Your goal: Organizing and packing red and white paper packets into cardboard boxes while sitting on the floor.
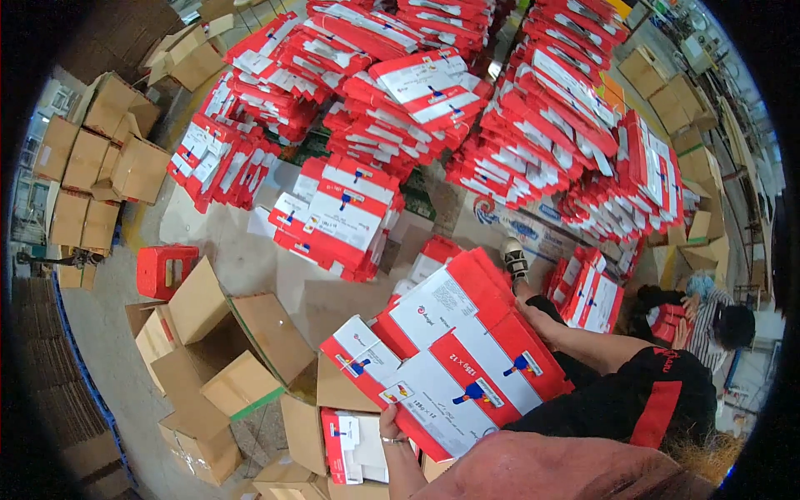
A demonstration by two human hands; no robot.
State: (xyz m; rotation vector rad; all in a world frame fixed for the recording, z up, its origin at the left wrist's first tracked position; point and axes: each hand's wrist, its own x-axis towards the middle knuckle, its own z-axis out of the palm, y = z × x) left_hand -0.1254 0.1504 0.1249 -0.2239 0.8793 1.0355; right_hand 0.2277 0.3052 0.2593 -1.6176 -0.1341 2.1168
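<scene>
Head: left hand (390,423) around flat cartons (454,367)

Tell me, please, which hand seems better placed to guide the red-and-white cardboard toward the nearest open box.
Probably the left hand: it holds the lower-left edge of the red-and-white cardboard, close to the nearest open box. The right hand is out of sight, so cannot be judged.

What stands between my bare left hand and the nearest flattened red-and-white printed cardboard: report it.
Nothing visible does. The bare left hand already grips the flattened red-and-white printed cardboard at its lower left edge. The open brown cardboard box lies left of the hand, not between them.
</scene>
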